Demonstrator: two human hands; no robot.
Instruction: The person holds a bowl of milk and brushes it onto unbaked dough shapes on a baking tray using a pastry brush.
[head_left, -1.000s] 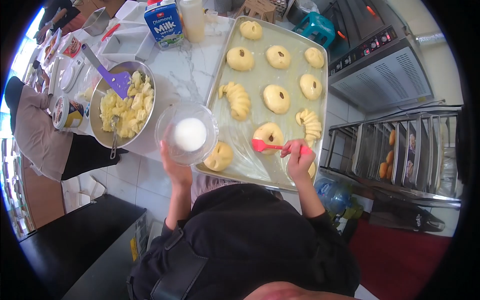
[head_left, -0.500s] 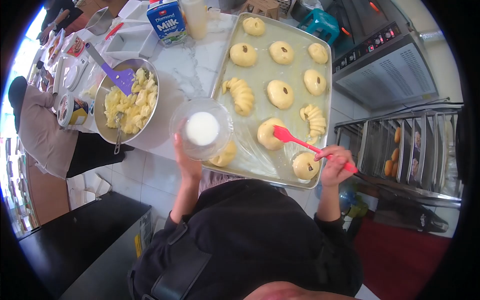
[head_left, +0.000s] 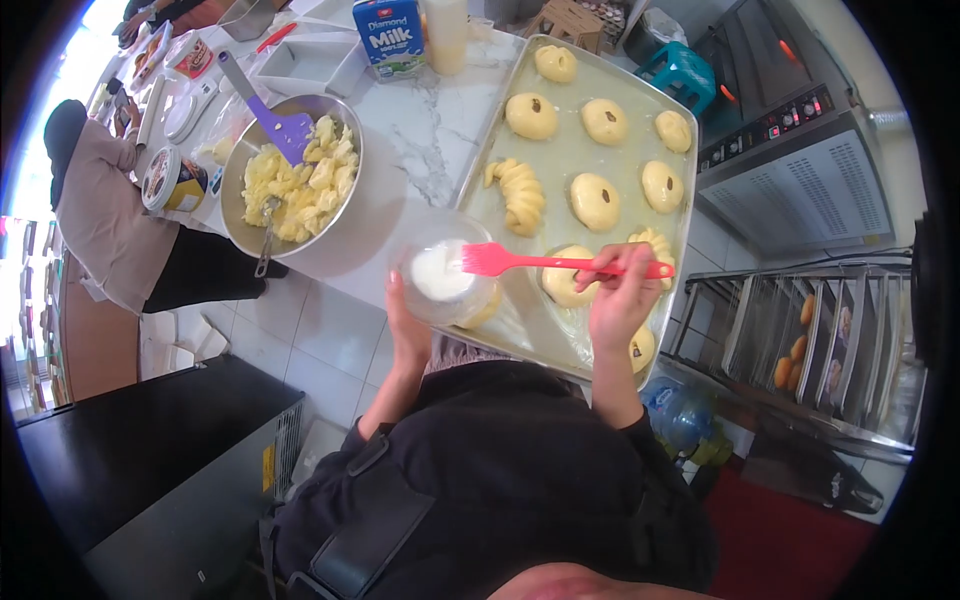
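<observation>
My left hand [head_left: 407, 325] is closed on the side of a clear bowl [head_left: 412, 240] of white liquid, held over the tray's near left corner. In my right hand [head_left: 622, 295] is a red pastry brush [head_left: 540, 262], gripped by its handle. The bristles are over the liquid; whether they dip in, I cannot tell. Shaped dough pieces sit on a metal baking tray [head_left: 505, 95]: round buns [head_left: 594, 202] with a dark bit on top and a ridged, curved roll [head_left: 521, 197]. One bun [head_left: 565, 284] lies beneath the brush handle, partly hidden.
Left on the marble table [head_left: 420, 140] stands a metal bowl [head_left: 240, 225] of yellow chunks with a purple spatula [head_left: 285, 130] and spoon. Behind are a milk carton [head_left: 391, 38] and white tub [head_left: 310, 65]. An oven [head_left: 790, 170] and tray rack [head_left: 800, 340] stand right; another person [head_left: 110, 210] is left.
The brush has moved left from a bun near the tray's front to above the bowl of white liquid. My right hand has come leftward with it. The whole view has shifted slightly.
</observation>
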